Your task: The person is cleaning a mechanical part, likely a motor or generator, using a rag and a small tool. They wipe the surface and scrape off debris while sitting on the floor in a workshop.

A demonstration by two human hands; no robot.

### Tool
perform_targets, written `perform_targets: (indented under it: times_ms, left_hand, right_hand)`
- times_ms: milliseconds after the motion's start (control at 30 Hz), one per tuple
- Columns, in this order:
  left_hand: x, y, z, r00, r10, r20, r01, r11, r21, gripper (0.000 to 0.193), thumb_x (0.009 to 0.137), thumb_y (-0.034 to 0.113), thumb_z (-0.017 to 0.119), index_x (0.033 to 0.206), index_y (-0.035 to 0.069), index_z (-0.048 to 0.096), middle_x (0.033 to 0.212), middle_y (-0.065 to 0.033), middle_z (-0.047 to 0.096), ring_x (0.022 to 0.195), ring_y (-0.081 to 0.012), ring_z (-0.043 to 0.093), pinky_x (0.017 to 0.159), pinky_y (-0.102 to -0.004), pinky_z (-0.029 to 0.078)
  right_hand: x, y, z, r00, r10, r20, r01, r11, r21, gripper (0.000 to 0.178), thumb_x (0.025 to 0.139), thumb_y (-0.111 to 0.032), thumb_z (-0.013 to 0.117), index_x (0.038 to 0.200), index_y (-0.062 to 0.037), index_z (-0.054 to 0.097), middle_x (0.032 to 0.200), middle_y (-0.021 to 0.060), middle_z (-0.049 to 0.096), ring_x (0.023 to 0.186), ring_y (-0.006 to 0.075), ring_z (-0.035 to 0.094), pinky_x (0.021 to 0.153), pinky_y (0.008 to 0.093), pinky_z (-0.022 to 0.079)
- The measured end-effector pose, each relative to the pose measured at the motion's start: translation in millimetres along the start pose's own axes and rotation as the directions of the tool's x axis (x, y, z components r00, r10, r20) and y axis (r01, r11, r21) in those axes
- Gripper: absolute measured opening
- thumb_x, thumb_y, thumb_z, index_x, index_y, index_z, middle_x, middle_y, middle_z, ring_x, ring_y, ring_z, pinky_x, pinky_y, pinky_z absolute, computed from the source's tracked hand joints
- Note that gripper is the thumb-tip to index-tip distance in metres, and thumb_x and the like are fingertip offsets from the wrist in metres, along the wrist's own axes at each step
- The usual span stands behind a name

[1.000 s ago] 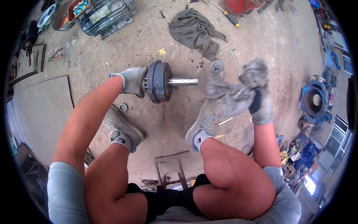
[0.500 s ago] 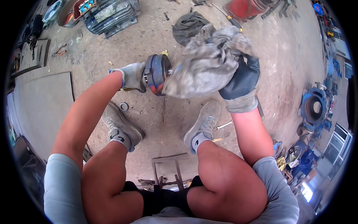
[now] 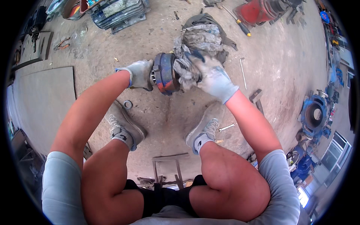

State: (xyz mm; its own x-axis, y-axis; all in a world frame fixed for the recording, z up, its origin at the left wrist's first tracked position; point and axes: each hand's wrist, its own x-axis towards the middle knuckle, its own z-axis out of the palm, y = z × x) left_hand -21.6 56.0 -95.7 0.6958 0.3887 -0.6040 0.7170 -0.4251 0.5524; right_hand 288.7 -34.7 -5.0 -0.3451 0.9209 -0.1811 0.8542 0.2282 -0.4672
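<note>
A round blue metal housing (image 3: 167, 73) with a red-orange patch is held between my feet, above the floor. My left hand (image 3: 139, 74), in a white and grey work glove, grips it at its left end, where a bearing-like ring shows. At the opposite face, my gloved right hand (image 3: 216, 79) presses a bunched grey rag (image 3: 186, 72) against it. The loose part of this rag trails away on the far side, over a darker cloth (image 3: 228, 42) on the floor. My right fingers are slightly blurred and partly hidden by the rag.
A finned motor casing (image 3: 122, 15) stands far left, a red machine part (image 3: 253, 13) far right. A screwdriver (image 3: 243, 28), a long thin rod (image 3: 243, 73), a wrench (image 3: 226, 127) and a metal ring (image 3: 128, 104) lie around. At right is a blue flanged casing (image 3: 314, 114).
My right hand has brought the rag down and left from the air onto the housing's right face, turning its back upward. The housing has shifted slightly right with my left hand.
</note>
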Motion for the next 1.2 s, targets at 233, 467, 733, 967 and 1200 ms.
perform_targets:
  times_ms: [233,467,733,967,1200]
  left_hand:
    - [-2,7,-1,0.998,-0.060,0.004,0.060,0.995,0.084,0.083,0.067,0.036,0.092,0.128,-0.006,0.056,0.123,-0.0305,0.070,0.120,-0.0451,0.068,0.103,-0.0482,0.057]
    - [-15,26,8,0.968,-0.149,-0.201,0.168,0.983,0.081,0.076,0.074,0.032,0.087,0.132,-0.004,0.056,0.131,-0.0286,0.067,0.127,-0.0440,0.064,0.109,-0.0495,0.052]
    - [1,11,-20,1.000,-0.004,0.014,0.002,0.994,0.110,0.080,0.068,0.033,0.092,0.132,0.001,0.058,0.116,-0.0221,0.075,0.115,-0.0410,0.072,0.102,-0.0450,0.056]
    - [-9,35,-18,0.994,-0.014,-0.106,0.050,0.935,0.351,0.075,0.073,0.025,0.086,0.137,0.001,0.058,0.137,-0.0251,0.064,0.131,-0.0410,0.062,0.112,-0.0473,0.049]
    - [-16,18,41,0.878,0.153,-0.453,0.085,0.882,0.463,0.052,0.091,0.025,0.068,0.137,0.004,0.061,0.137,-0.0186,0.062,0.132,-0.0375,0.059,0.119,-0.0503,0.041]
  right_hand:
    - [70,-21,38,0.925,-0.023,0.378,0.123,0.962,-0.243,0.023,0.091,-0.017,0.066,0.103,-0.0075,0.083,0.105,0.0171,0.081,0.098,0.0317,0.080,0.084,0.0468,0.062]
    - [117,-5,23,0.717,-0.011,0.697,0.119,0.987,-0.107,0.029,0.080,-0.032,0.076,0.093,-0.0066,0.084,0.100,0.0179,0.081,0.095,0.0349,0.079,0.086,0.0464,0.062]
    - [70,-2,39,0.855,0.009,0.519,0.025,0.998,-0.060,0.029,0.081,-0.031,0.069,0.091,-0.0069,0.083,0.100,0.0213,0.080,0.093,0.0398,0.078,0.083,0.0486,0.062]
    - [41,-22,47,0.888,0.164,0.430,-0.139,0.986,-0.090,0.029,0.087,-0.026,0.065,0.102,-0.0076,0.082,0.107,0.0197,0.080,0.101,0.0379,0.078,0.087,0.0494,0.062]
    - [49,-12,52,0.867,0.111,0.485,-0.156,0.986,0.052,0.030,0.081,-0.030,0.068,0.093,-0.0065,0.083,0.100,0.0236,0.079,0.096,0.0410,0.077,0.086,0.0502,0.061]
